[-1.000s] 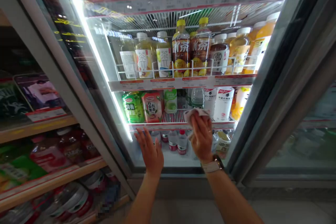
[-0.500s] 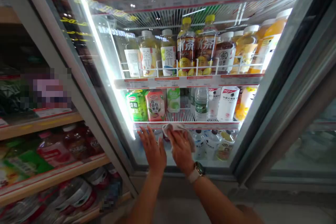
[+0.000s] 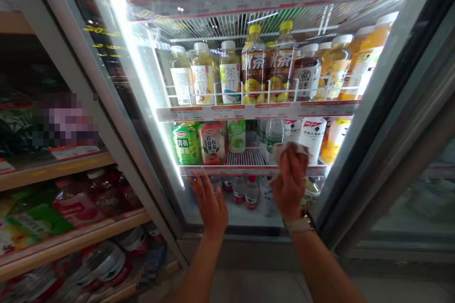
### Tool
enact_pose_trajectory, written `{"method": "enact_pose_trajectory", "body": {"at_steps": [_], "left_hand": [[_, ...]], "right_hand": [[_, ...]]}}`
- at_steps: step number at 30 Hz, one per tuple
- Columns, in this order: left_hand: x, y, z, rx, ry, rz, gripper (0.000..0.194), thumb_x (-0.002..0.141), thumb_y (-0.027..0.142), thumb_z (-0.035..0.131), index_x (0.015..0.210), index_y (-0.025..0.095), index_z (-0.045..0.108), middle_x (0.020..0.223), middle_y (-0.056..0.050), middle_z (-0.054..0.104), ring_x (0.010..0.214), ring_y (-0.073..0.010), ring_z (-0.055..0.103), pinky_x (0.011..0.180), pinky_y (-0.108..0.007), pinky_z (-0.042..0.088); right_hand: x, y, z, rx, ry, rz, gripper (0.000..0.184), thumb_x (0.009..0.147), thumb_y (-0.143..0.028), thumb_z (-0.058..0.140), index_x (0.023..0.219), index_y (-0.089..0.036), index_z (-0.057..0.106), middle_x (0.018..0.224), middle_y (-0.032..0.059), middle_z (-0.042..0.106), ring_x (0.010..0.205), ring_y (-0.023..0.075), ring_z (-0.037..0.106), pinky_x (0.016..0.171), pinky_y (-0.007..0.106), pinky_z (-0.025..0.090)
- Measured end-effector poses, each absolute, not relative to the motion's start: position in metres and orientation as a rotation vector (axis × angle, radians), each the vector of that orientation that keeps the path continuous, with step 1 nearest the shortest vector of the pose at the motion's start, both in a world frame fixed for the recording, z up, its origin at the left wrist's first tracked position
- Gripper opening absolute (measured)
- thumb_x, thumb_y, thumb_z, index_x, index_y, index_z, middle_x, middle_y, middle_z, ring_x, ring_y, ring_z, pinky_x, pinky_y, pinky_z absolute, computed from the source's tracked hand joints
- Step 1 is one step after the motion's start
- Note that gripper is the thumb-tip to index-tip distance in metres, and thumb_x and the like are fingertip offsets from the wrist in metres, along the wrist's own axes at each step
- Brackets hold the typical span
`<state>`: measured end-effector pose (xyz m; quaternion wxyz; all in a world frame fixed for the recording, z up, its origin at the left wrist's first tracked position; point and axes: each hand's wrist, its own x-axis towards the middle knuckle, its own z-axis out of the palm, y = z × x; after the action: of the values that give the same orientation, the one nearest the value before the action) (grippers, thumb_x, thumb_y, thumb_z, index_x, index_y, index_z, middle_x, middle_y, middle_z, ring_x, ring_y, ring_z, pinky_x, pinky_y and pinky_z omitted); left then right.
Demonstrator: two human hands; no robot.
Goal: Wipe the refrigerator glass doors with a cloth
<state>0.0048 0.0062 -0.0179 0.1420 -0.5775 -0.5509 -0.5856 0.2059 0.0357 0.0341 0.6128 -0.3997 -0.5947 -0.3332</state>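
A lit drinks cooler stands before me behind a glass door (image 3: 170, 104). My left hand (image 3: 209, 203) lies flat on the lower part of the glass, fingers spread. To its right my right hand (image 3: 289, 182), with a watch on the wrist, presses a crumpled whitish cloth (image 3: 287, 149) against the glass at the level of the third shelf. Behind the glass stand rows of tea bottles (image 3: 229, 78) and, lower down, green and red cartons (image 3: 199, 144) and small bottles (image 3: 245, 191).
The cooler's grey metal frame (image 3: 387, 118) runs diagonally on the right. To the left, open wooden shelves (image 3: 71, 232) carry red bottled drinks and green packets. A grey floor shows at the bottom edge.
My right hand has carried the cloth from beside the left hand to the right and upward across the glass. The left hand has stayed flat in place.
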Motion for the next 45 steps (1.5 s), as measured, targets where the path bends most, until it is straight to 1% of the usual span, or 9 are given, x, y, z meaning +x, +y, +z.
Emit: {"method": "enact_pose_trajectory", "body": {"at_steps": [4,9,14,18,24,28,34,40,45], "left_hand": [[0.004,0.004,-0.018,-1.669,-1.617,-1.682,0.066,0.098,0.029,0.041,0.155,0.028,0.009,0.164,-0.008,0.004,0.151,-0.0282,0.000,0.122,-0.056,0.012],[0.002,0.001,-0.017,-1.697,-1.613,-1.650,0.065,0.098,0.027,0.040,0.155,0.029,0.009,0.165,-0.007,0.002,0.151,-0.0268,-0.001,0.122,-0.055,0.012],[0.001,0.000,-0.017,-1.715,-1.625,-1.638,0.064,0.099,0.030,0.039,0.155,0.029,0.008,0.165,-0.007,0.001,0.151,-0.0273,-0.003,0.123,-0.055,0.011],[0.003,0.004,-0.020,-1.688,-1.603,-1.631,0.064,0.099,0.029,0.038,0.155,0.027,0.010,0.165,-0.010,0.003,0.151,-0.0285,-0.001,0.122,-0.057,0.013],[0.010,0.009,-0.019,-1.631,-1.608,-1.702,0.062,0.099,0.031,0.036,0.155,0.027,0.009,0.165,-0.009,0.002,0.152,-0.0276,-0.002,0.122,-0.058,0.009],[0.014,0.010,-0.017,-1.613,-1.601,-1.710,0.063,0.099,0.029,0.036,0.155,0.026,0.009,0.165,-0.009,0.000,0.151,-0.0287,-0.004,0.122,-0.058,0.007],[0.012,0.009,-0.018,-1.631,-1.582,-1.685,0.064,0.099,0.027,0.037,0.155,0.028,0.007,0.165,-0.008,0.002,0.151,-0.0276,-0.005,0.122,-0.056,0.009],[0.006,0.006,-0.019,-1.671,-1.590,-1.638,0.065,0.099,0.028,0.039,0.155,0.028,0.007,0.165,-0.008,0.002,0.152,-0.0274,-0.002,0.122,-0.056,0.011],[0.003,0.006,-0.021,-1.676,-1.594,-1.626,0.065,0.099,0.029,0.041,0.155,0.028,0.009,0.165,-0.008,0.004,0.152,-0.0265,-0.002,0.123,-0.055,0.012]], "right_hand": [[0.218,0.041,0.041,-1.036,-1.096,-0.714,0.063,0.091,-0.009,0.031,0.154,-0.017,0.030,0.156,0.0156,0.036,0.147,0.0341,0.027,0.114,0.068,0.026],[0.180,0.037,0.032,-1.001,-1.174,-0.658,0.065,0.092,-0.008,0.030,0.155,-0.022,0.027,0.155,0.0142,0.038,0.145,0.0338,0.033,0.114,0.066,0.029],[0.130,0.025,0.006,-0.971,-1.466,-0.586,0.066,0.093,-0.007,0.034,0.156,-0.022,0.023,0.149,0.0129,0.048,0.142,0.0272,0.040,0.117,0.054,0.033],[0.108,0.018,-0.014,-0.830,-1.822,-0.551,0.057,0.094,-0.007,0.036,0.150,-0.021,0.041,0.133,0.0095,0.063,0.126,0.0187,0.057,0.113,0.038,0.041],[0.132,0.020,-0.006,-0.704,-1.983,-0.637,0.049,0.094,-0.005,0.040,0.136,-0.022,0.057,0.129,0.0054,0.066,0.126,0.0154,0.056,0.114,0.034,0.039],[0.177,0.027,0.017,-0.830,-1.705,-0.755,0.057,0.093,-0.005,0.039,0.146,-0.023,0.045,0.133,0.0081,0.063,0.140,0.0190,0.042,0.120,0.043,0.031],[0.222,0.038,0.046,-1.024,-1.078,-0.674,0.068,0.088,-0.005,0.033,0.154,-0.021,0.029,0.158,0.0124,0.034,0.148,0.0327,0.025,0.116,0.067,0.023],[0.175,0.035,0.033,-1.016,-1.166,-0.610,0.068,0.090,-0.006,0.031,0.156,-0.022,0.026,0.156,0.0132,0.038,0.146,0.0319,0.032,0.115,0.065,0.028],[0.122,0.024,0.000,-0.973,-1.544,-0.551,0.067,0.093,-0.007,0.033,0.157,-0.023,0.021,0.147,0.0120,0.051,0.138,0.0253,0.046,0.116,0.051,0.035]]}}
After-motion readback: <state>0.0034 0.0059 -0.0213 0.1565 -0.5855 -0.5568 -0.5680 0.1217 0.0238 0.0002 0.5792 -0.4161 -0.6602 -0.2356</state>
